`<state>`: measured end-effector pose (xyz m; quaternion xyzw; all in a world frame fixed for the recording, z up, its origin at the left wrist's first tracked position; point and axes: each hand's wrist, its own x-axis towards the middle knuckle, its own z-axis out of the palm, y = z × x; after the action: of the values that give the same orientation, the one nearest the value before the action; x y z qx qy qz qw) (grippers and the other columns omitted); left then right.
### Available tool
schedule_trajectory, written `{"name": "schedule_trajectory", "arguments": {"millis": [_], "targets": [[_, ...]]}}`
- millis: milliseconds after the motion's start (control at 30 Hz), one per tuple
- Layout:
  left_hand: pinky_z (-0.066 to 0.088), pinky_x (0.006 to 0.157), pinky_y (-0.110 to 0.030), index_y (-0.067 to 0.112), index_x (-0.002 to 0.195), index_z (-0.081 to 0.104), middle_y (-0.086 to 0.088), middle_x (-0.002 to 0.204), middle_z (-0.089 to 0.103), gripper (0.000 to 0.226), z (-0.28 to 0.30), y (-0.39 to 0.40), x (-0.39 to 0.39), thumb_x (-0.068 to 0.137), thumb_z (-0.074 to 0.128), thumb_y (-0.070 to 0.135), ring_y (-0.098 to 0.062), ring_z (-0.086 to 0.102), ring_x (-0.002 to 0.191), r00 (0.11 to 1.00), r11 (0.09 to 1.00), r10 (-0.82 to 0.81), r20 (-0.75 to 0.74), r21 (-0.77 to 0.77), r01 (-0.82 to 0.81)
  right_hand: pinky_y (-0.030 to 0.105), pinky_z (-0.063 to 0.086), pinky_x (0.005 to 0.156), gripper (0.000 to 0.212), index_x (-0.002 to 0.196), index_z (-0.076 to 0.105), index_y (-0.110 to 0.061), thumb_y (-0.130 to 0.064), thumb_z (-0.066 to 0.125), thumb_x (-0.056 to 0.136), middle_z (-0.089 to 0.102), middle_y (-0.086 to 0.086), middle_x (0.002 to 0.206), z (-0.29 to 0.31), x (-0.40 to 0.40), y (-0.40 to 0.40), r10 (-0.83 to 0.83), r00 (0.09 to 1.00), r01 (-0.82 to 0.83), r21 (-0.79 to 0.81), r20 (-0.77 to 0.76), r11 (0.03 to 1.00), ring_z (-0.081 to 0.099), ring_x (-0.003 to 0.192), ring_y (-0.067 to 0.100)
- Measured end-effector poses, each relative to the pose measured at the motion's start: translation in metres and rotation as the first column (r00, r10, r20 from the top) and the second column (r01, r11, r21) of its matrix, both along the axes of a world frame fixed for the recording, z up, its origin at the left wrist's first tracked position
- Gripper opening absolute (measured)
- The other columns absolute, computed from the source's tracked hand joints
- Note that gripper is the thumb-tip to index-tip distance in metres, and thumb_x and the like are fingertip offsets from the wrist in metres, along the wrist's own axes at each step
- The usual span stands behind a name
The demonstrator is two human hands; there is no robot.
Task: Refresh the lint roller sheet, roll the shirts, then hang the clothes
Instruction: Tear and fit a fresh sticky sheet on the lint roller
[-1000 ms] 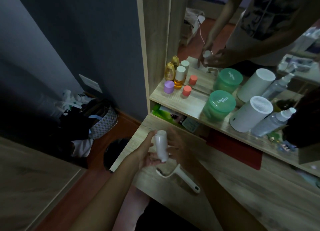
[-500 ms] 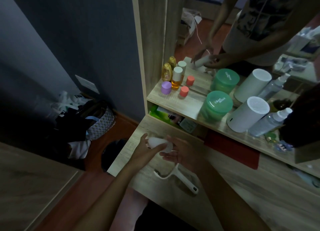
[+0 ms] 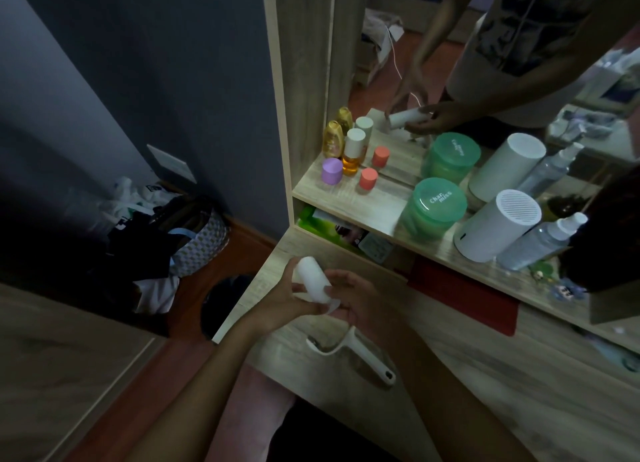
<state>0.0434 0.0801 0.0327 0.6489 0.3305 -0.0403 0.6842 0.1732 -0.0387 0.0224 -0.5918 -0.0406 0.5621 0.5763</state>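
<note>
Both hands, left hand (image 3: 277,293) and right hand (image 3: 356,297), grip the white roll (image 3: 311,278), fingers curled round it, off its handle (image 3: 349,352) (shirts and hanging seemingly untouched).

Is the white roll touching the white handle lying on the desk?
Apart. The head view shows the white roll held up in both hands, with bare desk showing between it and the handle lying nearer the person.
</note>
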Motion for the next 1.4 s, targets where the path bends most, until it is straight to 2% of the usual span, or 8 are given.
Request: {"name": "schedule_trajectory", "arguments": {"millis": [200,333,567,833,967,1067,1200,1400], "targets": [[0.059,0.073,-0.043,0.053,0.14,0.007,-0.012,0.125,0.051,0.099,0.007,-0.001,0.006,0.08,0.074,0.012,-0.029,0.07,0.093,0.996,0.979,0.088,-0.012,-0.186,-0.089,0.044,0.056,0.084,0.04,0.118,0.058,-0.01,-0.001,0.069,0.081,0.064,0.014,0.119,-0.01,-0.005,0.005,-0.05,0.999,0.051,0.046,-0.019,0.998,0.066,0.104,0.031],[0.057,0.079,-0.052,0.056,0.141,0.012,-0.012,0.128,0.049,0.105,0.004,-0.001,0.005,0.07,0.082,0.022,-0.033,0.068,0.099,0.994,0.975,0.107,-0.008,-0.197,-0.106,0.042,0.057,0.081,0.047,0.122,0.058,-0.01,-0.002,0.072,0.078,0.063,0.015,0.122,-0.016,-0.005,0.006,-0.047,0.999,0.047,0.042,0.002,0.998,0.066,0.106,0.032],[0.058,0.079,-0.045,0.047,0.143,0.016,-0.017,0.129,0.047,0.104,0.0,-0.004,0.004,0.076,0.069,-0.011,-0.034,0.06,0.11,0.978,0.91,0.207,0.007,-0.368,-0.19,0.032,0.057,0.079,0.028,0.118,0.06,-0.006,0.001,0.048,0.094,0.064,0.013,0.111,-0.013,-0.004,0.003,-0.032,0.999,0.031,0.058,0.007,0.998,0.064,0.097,0.024],[0.055,0.085,-0.05,0.049,0.144,0.017,-0.016,0.13,0.044,0.108,-0.01,-0.002,0.002,0.075,0.064,-0.019,-0.038,0.057,0.115,0.955,0.825,0.295,-0.014,-0.501,-0.262,0.021,0.049,0.062,0.024,0.105,0.062,-0.016,-0.004,0.043,0.098,0.062,0.008,0.102,-0.015,0.007,-0.006,-0.027,0.986,0.04,-0.074,0.164,0.996,0.06,0.083,0.017],[0.057,0.083,-0.047,0.052,0.131,0.028,-0.016,0.13,0.043,0.097,-0.012,0.004,-0.007,0.076,0.062,-0.02,-0.038,0.056,0.115,0.958,0.843,0.288,-0.003,-0.474,-0.255,0.022,0.044,0.072,0.034,0.125,0.057,-0.012,-0.024,0.052,0.093,0.062,0.006,0.115,-0.033,0.008,-0.031,0.316,0.7,0.023,-0.462,0.641,0.887,0.059,0.097,0.018],[0.057,0.082,-0.046,0.056,0.114,0.04,-0.017,0.129,0.044,0.088,-0.014,0.006,-0.013,0.076,0.061,-0.021,-0.039,0.055,0.116,0.958,0.848,0.287,0.009,-0.467,-0.25,0.029,0.043,0.079,0.052,0.125,0.052,-0.016,-0.049,0.061,0.084,0.06,0.004,0.117,-0.051,0.002,-0.039,0.497,0.618,-0.002,-0.631,0.609,0.776,0.058,0.106,0.024],[0.057,0.081,-0.047,0.055,0.117,0.038,-0.02,0.13,0.045,0.09,-0.025,0.007,-0.017,0.075,0.061,-0.021,-0.04,0.056,0.115,0.963,0.841,0.269,-0.014,-0.484,-0.242,0.033,0.048,0.08,0.024,0.106,0.053,-0.02,-0.035,0.057,0.088,0.065,0.006,0.106,-0.062,-0.009,-0.036,0.573,0.539,-0.022,-0.669,0.618,0.743,0.061,0.1,0.027],[0.057,0.078,-0.048,0.049,0.13,0.031,-0.022,0.136,0.042,0.092,-0.037,0.002,-0.018,0.077,0.059,-0.021,-0.04,0.055,0.116,0.958,0.793,0.275,-0.082,-0.544,-0.275,0.038,0.052,0.085,0.031,0.125,0.051,-0.023,-0.027,0.043,0.096,0.066,0.006,0.114,-0.047,-0.001,-0.032,0.531,0.444,-0.071,-0.563,0.721,0.823,0.064,0.101,0.026]]}}
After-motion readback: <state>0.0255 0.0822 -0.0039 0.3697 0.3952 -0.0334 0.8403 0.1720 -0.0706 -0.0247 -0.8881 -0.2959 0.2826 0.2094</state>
